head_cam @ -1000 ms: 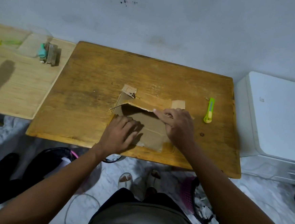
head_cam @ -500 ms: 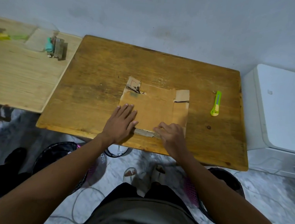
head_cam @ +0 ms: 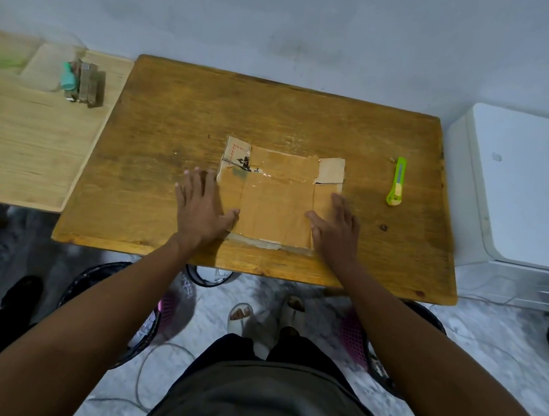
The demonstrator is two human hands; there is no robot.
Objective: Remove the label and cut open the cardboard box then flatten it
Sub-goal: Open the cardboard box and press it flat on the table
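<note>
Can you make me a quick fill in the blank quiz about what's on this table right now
1. The cardboard box lies ____ on the wooden table.
2. The left hand and right hand rest at its two ____.
3. The utility knife lying on the box's right is ____ in colour.
4. Neither hand is ____ the knife.

Missing words: flat; sides; green; holding

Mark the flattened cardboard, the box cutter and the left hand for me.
cardboard (head_cam: 274, 208), head view, bare middle of the flat sheet.
box cutter (head_cam: 397, 180), head view, middle of its green body.
left hand (head_cam: 201, 208), head view, back of the hand, spread flat at the cardboard's left edge.
</note>
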